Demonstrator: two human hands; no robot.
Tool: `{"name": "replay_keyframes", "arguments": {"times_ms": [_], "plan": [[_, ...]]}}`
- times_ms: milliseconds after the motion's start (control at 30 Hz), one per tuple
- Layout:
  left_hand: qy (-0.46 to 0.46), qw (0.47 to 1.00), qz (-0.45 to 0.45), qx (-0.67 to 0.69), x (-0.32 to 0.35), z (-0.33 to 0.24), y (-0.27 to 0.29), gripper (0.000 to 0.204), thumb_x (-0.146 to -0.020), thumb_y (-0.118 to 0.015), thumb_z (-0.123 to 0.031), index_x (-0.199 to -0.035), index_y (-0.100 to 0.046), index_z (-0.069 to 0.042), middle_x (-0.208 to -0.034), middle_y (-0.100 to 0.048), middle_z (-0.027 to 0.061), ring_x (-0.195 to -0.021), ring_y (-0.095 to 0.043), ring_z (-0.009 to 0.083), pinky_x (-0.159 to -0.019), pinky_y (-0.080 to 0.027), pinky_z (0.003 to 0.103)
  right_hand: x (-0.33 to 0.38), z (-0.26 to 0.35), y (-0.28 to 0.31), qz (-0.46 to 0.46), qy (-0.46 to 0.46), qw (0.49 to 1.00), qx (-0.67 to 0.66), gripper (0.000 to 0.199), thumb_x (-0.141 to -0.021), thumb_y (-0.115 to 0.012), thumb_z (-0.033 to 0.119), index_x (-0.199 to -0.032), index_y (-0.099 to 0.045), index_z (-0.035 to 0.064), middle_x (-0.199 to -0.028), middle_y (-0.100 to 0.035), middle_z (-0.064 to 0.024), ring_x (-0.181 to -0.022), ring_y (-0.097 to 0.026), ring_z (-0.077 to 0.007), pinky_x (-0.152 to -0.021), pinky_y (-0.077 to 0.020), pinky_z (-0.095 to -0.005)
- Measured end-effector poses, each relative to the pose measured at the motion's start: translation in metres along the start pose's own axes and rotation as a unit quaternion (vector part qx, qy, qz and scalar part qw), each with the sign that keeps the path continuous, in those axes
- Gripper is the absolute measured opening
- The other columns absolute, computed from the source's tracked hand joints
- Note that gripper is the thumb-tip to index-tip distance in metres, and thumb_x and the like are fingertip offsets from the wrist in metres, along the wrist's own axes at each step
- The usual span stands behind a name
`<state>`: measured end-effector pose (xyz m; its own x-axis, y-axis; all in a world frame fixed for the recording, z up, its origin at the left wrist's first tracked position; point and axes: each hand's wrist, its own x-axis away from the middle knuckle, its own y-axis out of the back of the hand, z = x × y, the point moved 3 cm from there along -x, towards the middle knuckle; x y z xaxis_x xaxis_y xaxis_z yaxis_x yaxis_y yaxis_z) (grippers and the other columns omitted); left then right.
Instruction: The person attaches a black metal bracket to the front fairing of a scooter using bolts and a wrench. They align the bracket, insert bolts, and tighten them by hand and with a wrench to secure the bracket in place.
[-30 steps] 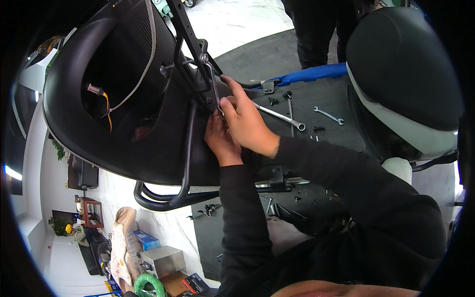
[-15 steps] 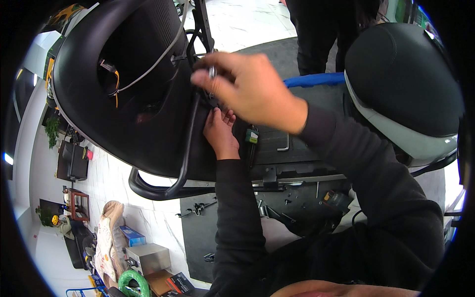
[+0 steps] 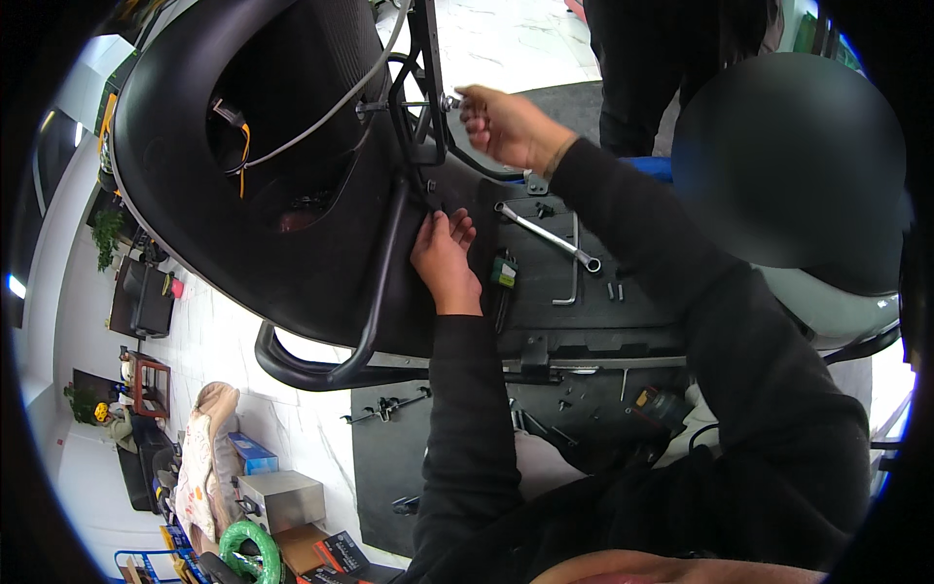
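A black metal bracket (image 3: 418, 97) stands against the scooter's black front panel (image 3: 253, 263). A thin rod passes crosswise through the bracket, with a shiny metal fitting (image 3: 450, 101) at its right end. The fingertips of my right hand (image 3: 514, 128) close on this fitting; its exact kind is too small to tell. Lower down, my left hand (image 3: 449, 261) has its thumb and forefinger together at the bracket's foot, just below a small bolt (image 3: 430, 185). Whatever it pinches is hidden. Its other fingers curl loosely.
On the dark footboard lie a double-ended ring spanner (image 3: 548, 237), a hex key (image 3: 574, 282), small bolts (image 3: 615, 291) and a green-black tool holder (image 3: 503, 273). The seat area (image 3: 788, 165) at right is blurred. Someone in dark trousers (image 3: 637, 78) stands beyond. More tools lie on the floor mat (image 3: 389, 457).
My right hand has moved up and away to the right, from beside the bracket to the rod's end, uncovering the bracket and ring spanner. My left hand stays at the bracket's foot.
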<state>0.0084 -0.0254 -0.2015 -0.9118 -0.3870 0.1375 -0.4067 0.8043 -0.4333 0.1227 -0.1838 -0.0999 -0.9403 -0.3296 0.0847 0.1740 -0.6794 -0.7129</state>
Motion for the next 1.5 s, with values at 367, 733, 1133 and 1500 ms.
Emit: {"name": "replay_keyframes", "arguments": {"times_ms": [367, 733, 1133, 1500], "plan": [[-0.028, 0.996, 0.069, 0.045, 0.006, -0.001, -0.001, 0.031, -0.111, -0.061, -0.014, -0.135, -0.067, 0.003, -0.113, -0.075, 0.0083, -0.095, -0.071, 0.0156, -0.087, -0.055, 0.031, 0.097, -0.093, -0.031, -0.028, 0.068, 0.996, 0.043, 0.046, -0.118, -0.044, 0.048, -0.101, -0.058, 0.0070, -0.084, -0.053, -0.0025, -0.063, -0.046, -0.0123, -0.054, -0.0360, -0.0304], [-0.002, 0.999, 0.018, 0.042, -0.003, 0.006, -0.002, 0.034, -0.112, -0.058, -0.017, -0.135, -0.067, 0.006, -0.101, -0.076, 0.0105, -0.081, -0.069, 0.0143, -0.072, -0.055, 0.028, 0.172, -0.034, -0.069, -0.067, 0.315, 0.799, 0.507, 0.059, -0.112, -0.052, 0.013, -0.162, -0.031, -0.0107, -0.076, -0.072, -0.0188, -0.065, -0.074, -0.0299, -0.067, -0.0598, -0.0422], [-0.052, 0.998, 0.030, -0.009, 0.007, -0.005, -0.007, 0.031, -0.111, -0.057, -0.016, -0.128, -0.071, 0.005, -0.099, -0.077, 0.0088, -0.082, -0.072, 0.0135, -0.071, -0.056, 0.027, 0.156, -0.041, -0.092, -0.015, 0.380, 0.708, 0.595, 0.027, -0.105, -0.060, 0.015, -0.108, -0.065, -0.0104, -0.080, -0.069, -0.0335, -0.078, -0.069, -0.0543, -0.072, -0.0556, -0.0585], [-0.009, 0.999, 0.016, 0.047, -0.006, 0.007, -0.004, 0.021, -0.109, -0.060, -0.014, -0.112, -0.073, 0.002, -0.092, -0.078, 0.0071, -0.075, -0.070, 0.0114, -0.067, -0.055, 0.025, 0.171, -0.018, -0.077, 0.020, 0.367, 0.477, 0.798, 0.021, -0.093, -0.067, 0.014, -0.106, -0.067, -0.0030, -0.083, -0.074, -0.0231, -0.075, -0.075, -0.0447, -0.067, -0.0601, -0.0510]]}}
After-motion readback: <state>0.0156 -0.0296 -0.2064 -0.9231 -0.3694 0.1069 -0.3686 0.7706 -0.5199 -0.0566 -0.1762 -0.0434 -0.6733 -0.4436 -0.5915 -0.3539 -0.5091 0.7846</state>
